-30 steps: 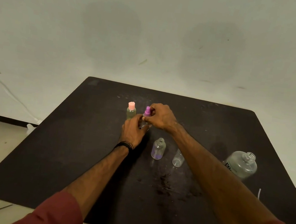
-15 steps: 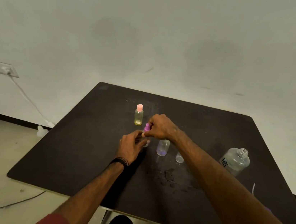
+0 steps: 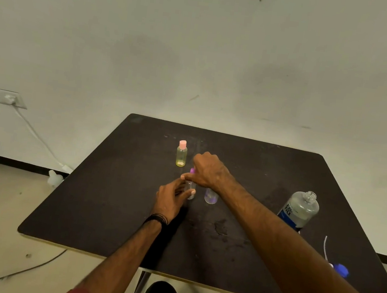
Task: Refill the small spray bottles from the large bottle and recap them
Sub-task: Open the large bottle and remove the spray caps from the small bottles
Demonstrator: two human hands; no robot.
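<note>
On the dark table (image 3: 120, 186) my left hand (image 3: 172, 199) grips the body of a small clear spray bottle (image 3: 190, 191). My right hand (image 3: 207, 170) pinches its purple spray cap (image 3: 192, 170) from above. Just to the right stands another small clear bottle (image 3: 211, 196) with a purple tint, partly hidden by my right wrist; I cannot tell whether it has a cap. A small yellow bottle with a pink cap (image 3: 181, 154) stands behind. The large clear bottle with a blue label (image 3: 298, 210) stands uncapped at the right.
A blue spray cap with a white dip tube (image 3: 338, 266) lies near the table's right edge. Wet smears mark the table centre. A wall socket (image 3: 7, 97) with a cable is at the left, and a small white bottle (image 3: 55, 177) lies on the floor.
Both hands and the purple-capped bottle have come nearer to me, away from the yellow bottle. The view has pulled back and risen, showing more wall and floor.
</note>
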